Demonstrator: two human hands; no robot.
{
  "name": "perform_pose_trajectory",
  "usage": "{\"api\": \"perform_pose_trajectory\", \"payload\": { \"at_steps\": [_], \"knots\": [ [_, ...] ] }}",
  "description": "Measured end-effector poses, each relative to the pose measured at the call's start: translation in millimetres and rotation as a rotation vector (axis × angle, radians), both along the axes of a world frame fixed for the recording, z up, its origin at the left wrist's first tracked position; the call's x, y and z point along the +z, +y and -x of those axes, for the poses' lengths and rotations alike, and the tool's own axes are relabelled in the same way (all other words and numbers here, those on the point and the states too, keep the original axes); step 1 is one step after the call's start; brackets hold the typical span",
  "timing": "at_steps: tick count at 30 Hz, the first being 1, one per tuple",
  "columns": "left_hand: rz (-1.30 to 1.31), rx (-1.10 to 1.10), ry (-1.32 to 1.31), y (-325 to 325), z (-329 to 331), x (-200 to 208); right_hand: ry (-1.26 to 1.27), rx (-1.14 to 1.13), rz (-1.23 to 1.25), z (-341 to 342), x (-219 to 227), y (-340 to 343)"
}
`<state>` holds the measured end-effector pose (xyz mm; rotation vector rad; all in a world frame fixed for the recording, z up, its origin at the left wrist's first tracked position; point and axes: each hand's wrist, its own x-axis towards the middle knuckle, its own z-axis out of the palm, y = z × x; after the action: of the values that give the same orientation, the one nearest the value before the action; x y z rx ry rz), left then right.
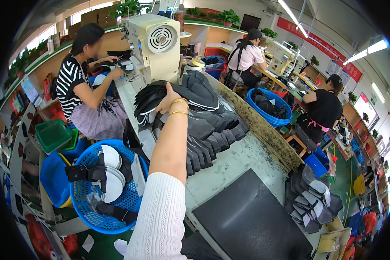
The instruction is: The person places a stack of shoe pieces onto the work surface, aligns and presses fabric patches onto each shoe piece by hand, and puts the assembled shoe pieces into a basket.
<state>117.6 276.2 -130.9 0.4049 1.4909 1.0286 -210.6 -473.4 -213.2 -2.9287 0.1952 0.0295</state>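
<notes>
Across the pale counter point(236, 157) the work looks to be at a handling step — layered dark pieces being taken up or set down — and the next move seems to call for keeping the layers even while the hand clears what lies around it. The sewing machine point(162, 54) rises just behind, so there is little room beyond the reach. A raised wooden ledge point(264, 125) bounds the right side. The flat black board point(253, 216) fills the near part of the counter, with a bare strip between it and the heap of dark pieces point(212, 119); that strip is the freest room for moving. Past the left edge, lower down, sits the blue basket point(84, 203) with white and black parts in it, where anything slipping off could drop. The black bundle point(148, 99) is in front of the machine, near that left edge and beside the heap; whether it is lifted clear or resting, I cannot tell. Smallest, the left hand point(167, 102) has its grip closed around the bundle's right end — gold bracelets point(179, 106) at the wrist — while the right hand is out of view, its grip unknown.
</notes>
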Motion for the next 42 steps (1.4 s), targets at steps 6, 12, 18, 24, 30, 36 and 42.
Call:
{"api": "perform_pose_trajectory", "payload": {
  "at_steps": [6,12,18,24,30,36,42],
  "knots": [
    [-0.216,0.105,-0.118,10,-26,-8,0.037,-0.073,-0.001,2,-16,-20],
    [-0.270,0.054,-0.151,4,-16,-10,-0.027,-0.121,-0.050,-6,-4,2],
    [-0.468,0.099,-0.569,-12,-12,-22,-0.124,-0.075,0.050,-8,-22,-18],
    [-1.039,0.150,-0.725,-72,-3,25,-0.195,0.014,0.111,1,-23,-13],
    [-1.640,-0.147,-0.219,-159,22,78,0.039,-0.197,0.014,29,-9,-3],
    [-2.416,-0.664,-0.390,-245,68,4,-0.388,-0.227,-0.149,6,23,61],
    [-2.746,-1.245,-0.263,-311,141,-127,-0.598,0.073,-0.160,-48,50,142]
  ]
}}
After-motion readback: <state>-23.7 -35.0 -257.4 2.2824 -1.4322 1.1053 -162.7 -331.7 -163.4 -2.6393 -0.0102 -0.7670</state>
